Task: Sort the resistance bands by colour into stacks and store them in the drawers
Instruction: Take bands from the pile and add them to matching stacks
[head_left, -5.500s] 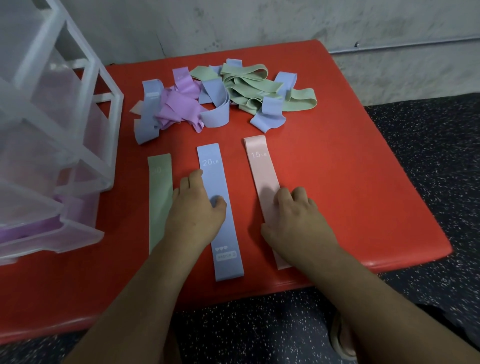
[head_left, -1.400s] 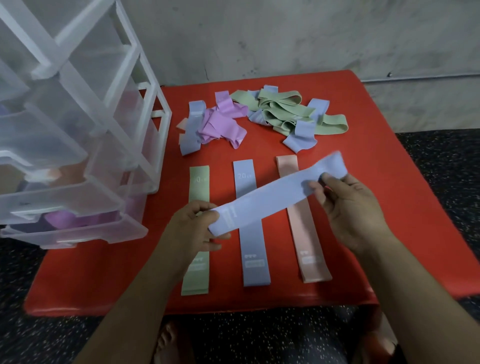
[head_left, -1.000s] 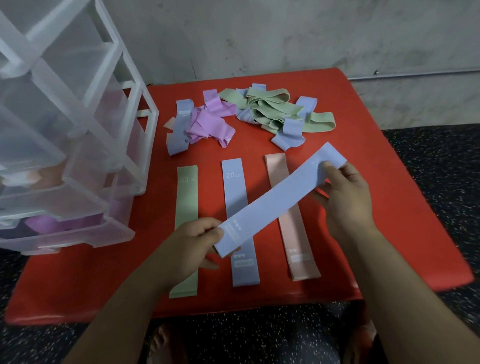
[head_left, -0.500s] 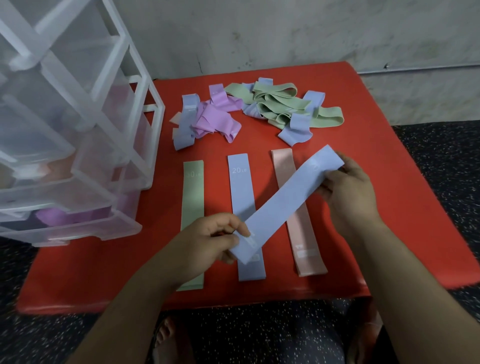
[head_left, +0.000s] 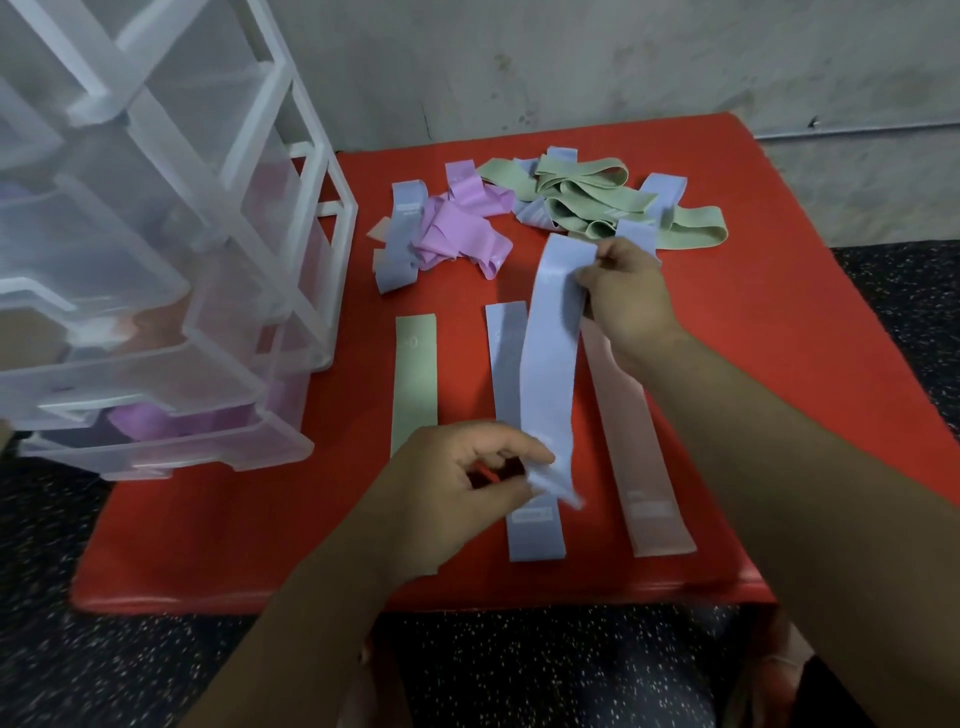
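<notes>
The left hand (head_left: 457, 483) and the right hand (head_left: 623, 301) each pinch one end of the lifted blue band (head_left: 550, 353) over the flat blue band (head_left: 505, 343) on the tabletop (head_left: 779, 364), so sorting seems only begun: a tangled pile (head_left: 582, 202) and the drawers (head_left: 156, 395) wait.

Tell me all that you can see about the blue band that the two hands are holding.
The held blue band is a long, flat, matte strip, pale blue, seemingly soft elastic. The right hand pinches its far end, the left hand its near end, which is blurred. It is held lengthwise above the flat blue band on the red table.
</notes>
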